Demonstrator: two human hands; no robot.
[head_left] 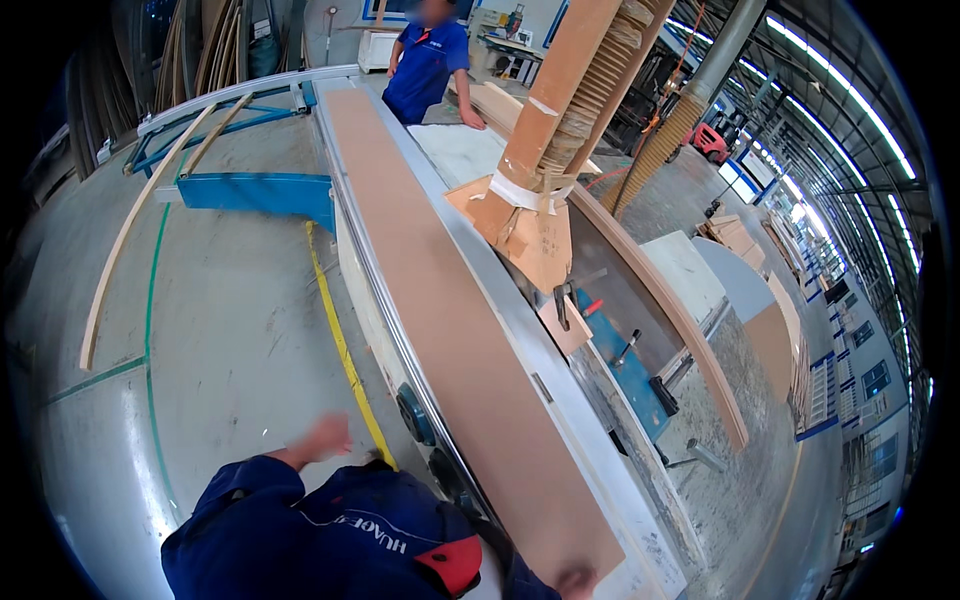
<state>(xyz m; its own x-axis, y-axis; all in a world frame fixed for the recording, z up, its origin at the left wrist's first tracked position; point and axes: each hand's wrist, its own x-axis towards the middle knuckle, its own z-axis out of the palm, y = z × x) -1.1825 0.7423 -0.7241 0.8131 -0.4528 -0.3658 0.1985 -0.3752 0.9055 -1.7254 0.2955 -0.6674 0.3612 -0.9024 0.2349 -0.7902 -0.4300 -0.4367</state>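
A long brown board [440, 300] lies flat along the sliding table [480, 265] of a panel saw, running from near me to the far end. My right hand [577, 582] is at the board's near end, low in the picture. It seems to touch the board, but its fingers are blurred and I cannot tell whether they grip it. Out to the left, my left hand [325, 437] hangs over the floor beside the machine, away from the board. Motion smears its fingers, and nothing shows in it.
A co-worker [430, 65] stands at the far end, one hand on a white panel. A cardboard-covered duct [535, 150] hangs over the saw. Left, a blue support arm [260, 197] and a long wooden strip [135, 250] jut out. A long rail [680, 340] runs right.
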